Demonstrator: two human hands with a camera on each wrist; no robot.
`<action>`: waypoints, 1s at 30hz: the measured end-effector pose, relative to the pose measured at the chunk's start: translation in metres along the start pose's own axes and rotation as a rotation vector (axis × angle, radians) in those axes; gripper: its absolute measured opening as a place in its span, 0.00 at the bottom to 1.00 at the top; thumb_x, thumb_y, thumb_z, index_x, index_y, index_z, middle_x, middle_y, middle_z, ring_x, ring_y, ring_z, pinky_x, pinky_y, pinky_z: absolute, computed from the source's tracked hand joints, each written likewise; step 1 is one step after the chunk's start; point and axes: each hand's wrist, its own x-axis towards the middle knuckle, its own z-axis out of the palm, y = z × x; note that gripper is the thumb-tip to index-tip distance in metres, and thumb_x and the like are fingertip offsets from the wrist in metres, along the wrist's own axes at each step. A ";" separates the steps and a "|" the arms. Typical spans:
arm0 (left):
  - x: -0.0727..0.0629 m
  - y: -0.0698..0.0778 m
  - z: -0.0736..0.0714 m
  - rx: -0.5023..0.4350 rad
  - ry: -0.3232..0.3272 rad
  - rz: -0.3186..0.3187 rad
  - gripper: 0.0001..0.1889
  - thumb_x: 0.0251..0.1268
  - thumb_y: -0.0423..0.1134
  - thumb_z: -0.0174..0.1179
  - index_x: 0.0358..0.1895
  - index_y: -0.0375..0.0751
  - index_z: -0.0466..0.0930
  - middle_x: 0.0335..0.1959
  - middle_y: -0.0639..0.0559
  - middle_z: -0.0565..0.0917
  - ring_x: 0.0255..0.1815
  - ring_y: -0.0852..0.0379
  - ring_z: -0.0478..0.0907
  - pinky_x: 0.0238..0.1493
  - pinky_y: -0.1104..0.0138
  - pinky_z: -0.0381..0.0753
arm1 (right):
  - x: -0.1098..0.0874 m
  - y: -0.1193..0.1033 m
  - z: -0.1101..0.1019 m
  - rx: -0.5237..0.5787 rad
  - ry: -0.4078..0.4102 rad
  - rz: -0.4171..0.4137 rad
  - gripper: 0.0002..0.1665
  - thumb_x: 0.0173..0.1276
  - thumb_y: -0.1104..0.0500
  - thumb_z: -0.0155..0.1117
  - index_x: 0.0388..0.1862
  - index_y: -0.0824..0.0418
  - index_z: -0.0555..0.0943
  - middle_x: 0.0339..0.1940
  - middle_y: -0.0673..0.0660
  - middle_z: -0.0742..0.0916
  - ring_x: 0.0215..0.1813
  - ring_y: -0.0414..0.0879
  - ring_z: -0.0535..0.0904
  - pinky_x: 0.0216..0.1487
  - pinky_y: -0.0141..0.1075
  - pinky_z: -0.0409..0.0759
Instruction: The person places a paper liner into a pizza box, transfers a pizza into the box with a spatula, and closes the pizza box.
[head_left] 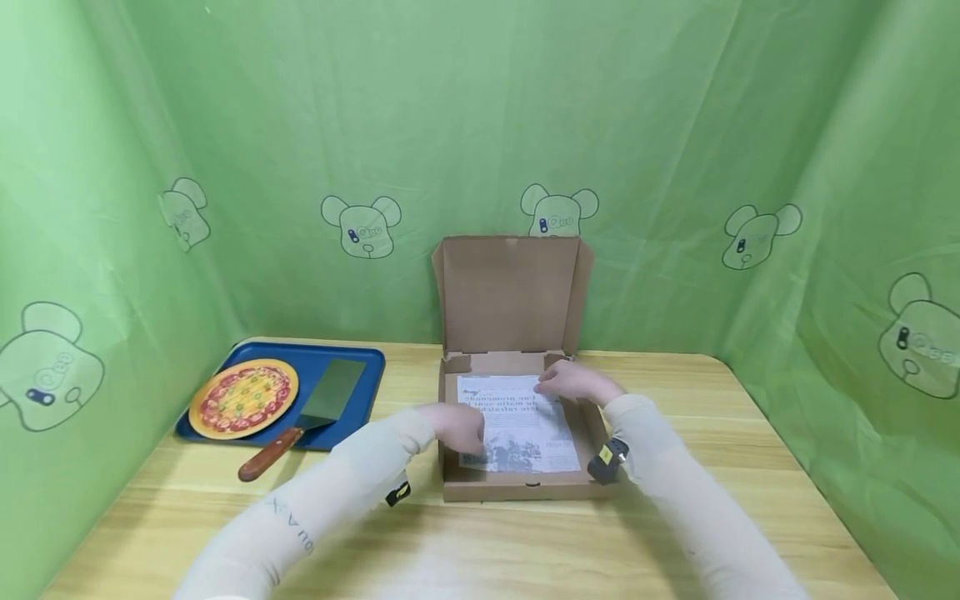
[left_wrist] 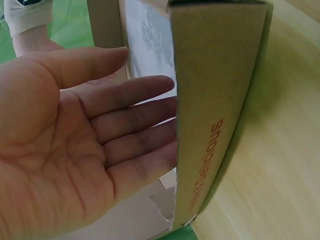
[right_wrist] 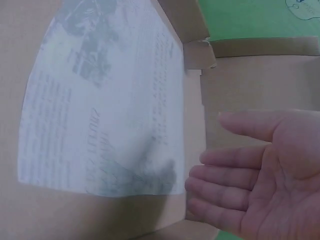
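A brown cardboard pizza box (head_left: 517, 492) stands with its lid raised against the back. Flat on its bottom lies a printed sheet of paper (head_left: 517, 412), like newspaper. My left hand (head_left: 459, 427) is over the paper's front left part; in the left wrist view its fingers (left_wrist: 135, 122) are straight, palm showing, with the tips hidden behind the box wall. Over the back right side of the box is my right hand (head_left: 579, 382). Its fingers (right_wrist: 225, 177) are extended and hold nothing, beside the paper's edge. Whether either hand touches the paper is unclear.
To the left, a blue tray (head_left: 360, 433) carries a pizza (head_left: 243, 400) and a spatula (head_left: 333, 392), whose wooden handle (head_left: 270, 454) sticks out over the front rim. Green curtains (head_left: 450, 125) surround the wooden table (head_left: 675, 467).
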 end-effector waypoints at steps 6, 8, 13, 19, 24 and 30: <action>-0.002 0.005 0.006 -0.004 -0.004 0.005 0.24 0.67 0.42 0.57 0.11 0.49 0.62 0.10 0.60 0.64 0.15 0.64 0.61 0.19 0.73 0.63 | 0.000 0.001 0.009 -0.025 -0.022 0.009 0.25 0.68 0.55 0.59 0.54 0.75 0.78 0.53 0.71 0.84 0.53 0.61 0.82 0.57 0.51 0.80; -0.003 0.006 0.007 -0.006 -0.001 -0.002 0.23 0.67 0.42 0.58 0.12 0.48 0.64 0.11 0.60 0.65 0.15 0.64 0.61 0.19 0.73 0.64 | 0.000 0.002 0.010 -0.037 -0.021 0.023 0.24 0.68 0.55 0.60 0.52 0.74 0.80 0.51 0.69 0.86 0.50 0.58 0.83 0.55 0.49 0.81; -0.005 0.009 0.007 -0.045 0.000 -0.030 0.16 0.67 0.42 0.59 0.20 0.42 0.76 0.14 0.59 0.70 0.17 0.63 0.65 0.21 0.72 0.69 | 0.003 0.005 0.010 -0.042 -0.014 0.031 0.22 0.68 0.54 0.60 0.50 0.72 0.82 0.45 0.66 0.88 0.42 0.51 0.82 0.48 0.45 0.82; -0.005 0.009 0.005 -0.076 0.012 -0.038 0.20 0.67 0.42 0.59 0.15 0.46 0.69 0.12 0.59 0.68 0.15 0.63 0.64 0.19 0.73 0.67 | 0.005 0.005 0.008 -0.049 -0.004 0.022 0.22 0.68 0.54 0.60 0.50 0.73 0.81 0.48 0.67 0.87 0.46 0.54 0.83 0.52 0.47 0.82; -0.005 0.005 0.005 -0.092 0.025 -0.002 0.16 0.67 0.42 0.58 0.22 0.38 0.79 0.16 0.57 0.73 0.18 0.62 0.67 0.23 0.73 0.70 | 0.003 0.003 0.008 -0.041 -0.011 0.028 0.26 0.68 0.54 0.60 0.55 0.74 0.78 0.55 0.71 0.84 0.57 0.62 0.80 0.60 0.52 0.79; -0.013 -0.004 0.008 -0.100 0.095 0.038 0.19 0.67 0.44 0.58 0.55 0.35 0.81 0.54 0.45 0.84 0.56 0.50 0.81 0.61 0.62 0.79 | -0.004 0.002 0.010 -0.032 -0.009 0.009 0.29 0.69 0.53 0.59 0.60 0.75 0.75 0.59 0.72 0.81 0.60 0.65 0.78 0.63 0.54 0.76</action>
